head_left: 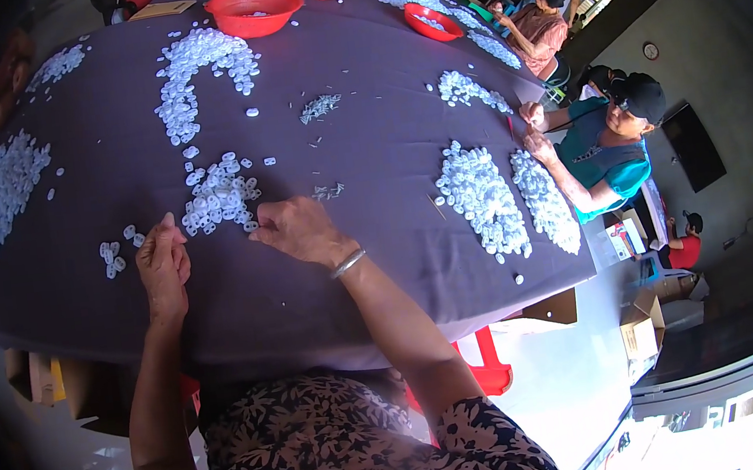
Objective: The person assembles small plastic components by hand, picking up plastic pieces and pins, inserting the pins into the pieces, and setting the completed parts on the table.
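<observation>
My left hand (165,266) is raised over the dark cloth, thumb and fingers pinched together. Whatever is between those fingertips is too small to make out. Beside it lies a small cluster of white oval plastic pieces (112,259). My right hand (300,232), with a bangle on its wrist, has its fingers closed down at the near right edge of a pile of white oval pieces (221,194). A white oval piece (250,225) shows at its fingertips. The pieces seem to have two holes each. Beyond my right hand are small heaps of thin grey pins (328,191).
A curved heap of white pieces (195,65) lies farther off, with more heaps left and right. Red plastic baskets (254,15) stand at the far side of the table (380,262). At the right edge a person in teal (604,153) works at another heap. A red stool (493,378) is below.
</observation>
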The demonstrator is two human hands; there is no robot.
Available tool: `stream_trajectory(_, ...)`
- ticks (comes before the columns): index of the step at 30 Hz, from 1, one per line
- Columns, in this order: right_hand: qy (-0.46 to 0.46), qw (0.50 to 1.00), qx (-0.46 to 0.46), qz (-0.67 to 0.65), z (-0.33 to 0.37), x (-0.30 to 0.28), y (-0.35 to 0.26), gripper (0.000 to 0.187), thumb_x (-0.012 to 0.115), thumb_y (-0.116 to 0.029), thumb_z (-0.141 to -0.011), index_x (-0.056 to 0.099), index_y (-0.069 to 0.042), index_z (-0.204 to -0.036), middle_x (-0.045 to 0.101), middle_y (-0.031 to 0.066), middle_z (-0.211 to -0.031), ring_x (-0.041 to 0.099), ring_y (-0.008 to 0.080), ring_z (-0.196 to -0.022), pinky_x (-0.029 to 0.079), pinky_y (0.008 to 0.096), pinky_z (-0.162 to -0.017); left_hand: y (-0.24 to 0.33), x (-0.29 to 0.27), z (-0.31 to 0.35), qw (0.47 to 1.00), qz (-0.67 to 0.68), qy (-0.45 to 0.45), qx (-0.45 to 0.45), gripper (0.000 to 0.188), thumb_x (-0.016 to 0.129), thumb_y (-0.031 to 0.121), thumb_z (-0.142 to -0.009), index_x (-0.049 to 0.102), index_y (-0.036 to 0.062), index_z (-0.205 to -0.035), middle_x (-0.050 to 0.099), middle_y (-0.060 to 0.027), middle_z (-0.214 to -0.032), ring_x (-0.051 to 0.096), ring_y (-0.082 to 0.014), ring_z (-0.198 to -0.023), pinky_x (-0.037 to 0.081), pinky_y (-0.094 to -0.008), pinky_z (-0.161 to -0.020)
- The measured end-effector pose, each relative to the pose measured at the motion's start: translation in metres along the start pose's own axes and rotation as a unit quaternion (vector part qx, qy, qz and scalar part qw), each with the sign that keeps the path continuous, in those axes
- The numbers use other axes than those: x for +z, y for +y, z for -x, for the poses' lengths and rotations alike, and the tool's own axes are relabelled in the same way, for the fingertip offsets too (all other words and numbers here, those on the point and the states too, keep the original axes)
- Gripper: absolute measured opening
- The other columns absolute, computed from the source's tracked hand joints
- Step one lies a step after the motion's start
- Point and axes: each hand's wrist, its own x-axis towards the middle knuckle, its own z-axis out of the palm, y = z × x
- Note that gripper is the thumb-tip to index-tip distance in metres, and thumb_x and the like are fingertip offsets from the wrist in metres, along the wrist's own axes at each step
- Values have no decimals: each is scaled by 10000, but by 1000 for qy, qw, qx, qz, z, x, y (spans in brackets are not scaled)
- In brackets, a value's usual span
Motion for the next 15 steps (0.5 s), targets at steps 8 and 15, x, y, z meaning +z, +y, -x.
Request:
stream_trajectory(8,-19,999,22,-33,-2,-6,0,227,704,-265,-752,613,-57,-756,621,129,-657,619,303,-631,480,389,-593,0,2,-1,1000,1,6,-6,311,560,258,-927,520,118,-652,334,61,-500,287,-14,-380,198,-175,-332)
stream_trajectory(15,-7,992,82,-92,-4,-9,1,158,598,-169,-831,600,-22,-773,614,111,-630,619,264,-590,481,375,-588,1,0,-1,1000,12,-7,4,309,563,261,-925,524,117,-654,335,62,-509,283,-16,-382,198,-174,-333)
